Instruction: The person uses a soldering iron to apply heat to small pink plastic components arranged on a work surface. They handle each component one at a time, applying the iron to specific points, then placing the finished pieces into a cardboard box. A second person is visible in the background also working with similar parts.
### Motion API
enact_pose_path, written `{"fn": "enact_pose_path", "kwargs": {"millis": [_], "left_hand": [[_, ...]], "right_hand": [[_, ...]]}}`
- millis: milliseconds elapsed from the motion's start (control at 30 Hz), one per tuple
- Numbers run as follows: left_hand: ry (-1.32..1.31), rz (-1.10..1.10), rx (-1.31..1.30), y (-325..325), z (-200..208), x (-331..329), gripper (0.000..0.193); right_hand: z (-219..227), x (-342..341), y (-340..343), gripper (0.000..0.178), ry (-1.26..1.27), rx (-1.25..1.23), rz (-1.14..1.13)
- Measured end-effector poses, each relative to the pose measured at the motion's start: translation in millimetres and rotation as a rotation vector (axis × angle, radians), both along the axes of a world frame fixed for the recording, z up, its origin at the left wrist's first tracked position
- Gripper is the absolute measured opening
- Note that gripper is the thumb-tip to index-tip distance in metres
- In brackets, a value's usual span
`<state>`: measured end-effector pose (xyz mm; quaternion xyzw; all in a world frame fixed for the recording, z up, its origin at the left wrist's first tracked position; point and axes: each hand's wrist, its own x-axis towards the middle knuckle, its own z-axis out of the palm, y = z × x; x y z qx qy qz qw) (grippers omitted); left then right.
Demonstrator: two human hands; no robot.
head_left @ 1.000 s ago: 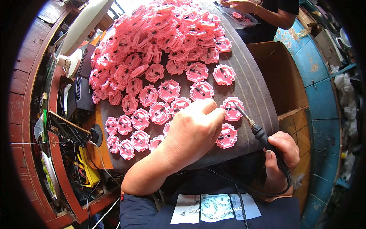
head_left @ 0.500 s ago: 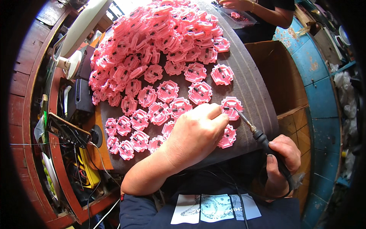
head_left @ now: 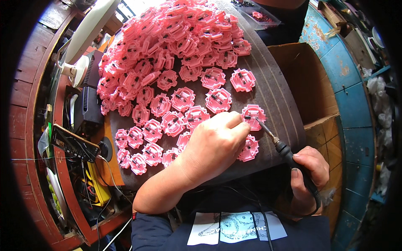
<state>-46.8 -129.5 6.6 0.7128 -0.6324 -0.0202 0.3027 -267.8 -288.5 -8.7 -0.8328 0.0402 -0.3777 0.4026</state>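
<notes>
Pink pc [head_left: 253,112] sits nr side of pile [head_left: 167,46], to R. R hand [head_left: 313,165] grips iron [head_left: 285,151], tip at pc. L hand [head_left: 222,140], also nr side of pile; can't tell if gripping anything.

A soldering iron [head_left: 287,153] and heaped pink parts [head_left: 169,48] suggest a workshop.

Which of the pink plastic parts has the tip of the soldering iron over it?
The rightmost spread-out pink, notched plastic part, beside the bare left hand: only over this one is the metal tip of the black-handled soldering iron.
</notes>
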Motion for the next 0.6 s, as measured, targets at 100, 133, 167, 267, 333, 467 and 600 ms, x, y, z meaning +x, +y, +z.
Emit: {"fn": "enact_pose_path", "kwargs": {"millis": [100,133,167,267,333,467,600], "left_hand": [[-0.003,-0.002,0.005,-0.1,1.0,-0.3,0.020],[-0.006,-0.002,0.007,-0.1,1.5,-0.3,0.019],[-0.003,0.003,0.002,0.4,1.7,-0.1,0.019],[0.022,0.004,-0.020,0.1,1.7,-0.7,0.019],[0.037,0.016,-0.031,1.8,4.3,-1.1,0.020],[0.043,0.002,-0.047,1.1,6.4,-0.7,0.019],[0.037,0.001,-0.034,4.5,8.6,-1.6,0.018]], "right_hand": [[-1.4,-1.3,-0.8,0.029,0.000,-0.002,0.000],[-2.0,-1.5,-1.3,0.028,0.000,0.000,0.002],[-2.1,-1.0,-1.5,0.028,-0.009,-0.003,-0.003],[0.1,-3.4,-1.4,0.029,-0.015,-0.006,-0.034],[-0.1,-4.4,-0.3,0.029,-0.011,0.019,-0.046],[-1.4,-7.0,-0.8,0.029,-0.022,0.029,-0.050],[-3.0,-8.7,-0.1,0.029,-0.037,0.044,-0.057]]}}
